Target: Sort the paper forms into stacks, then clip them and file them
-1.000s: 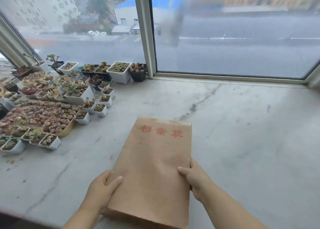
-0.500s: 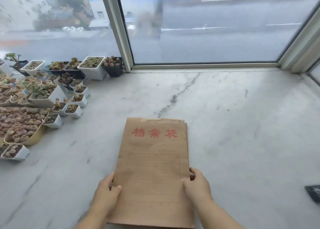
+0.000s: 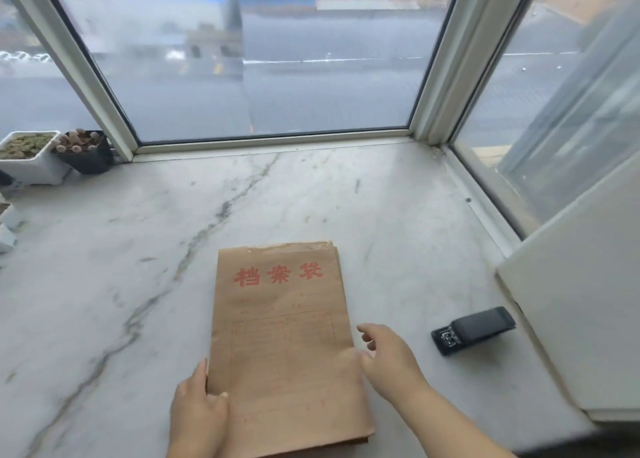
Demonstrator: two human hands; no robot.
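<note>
A brown paper file envelope [image 3: 284,346] with red characters lies flat on the marble sill [image 3: 104,284], straight in front of me. My left hand [image 3: 197,416] holds its lower left edge, thumb on top and fingers at the side. My right hand [image 3: 388,357] hovers just off the envelope's right edge, fingers relaxed and spread, holding nothing. A black stapler [image 3: 474,329] lies on the sill to the right of that hand. No loose paper forms show.
Window glass and frames [image 3: 433,76] close off the back and right. A white wall panel [image 3: 581,301] stands at the right, close to the stapler. Two plant pots, one white [image 3: 27,163] and one black [image 3: 86,156], sit at the far left.
My view has swung right, so most plant pots left the frame and the stapler came in. My right hand has let go of the envelope's right edge and lifted off it.
</note>
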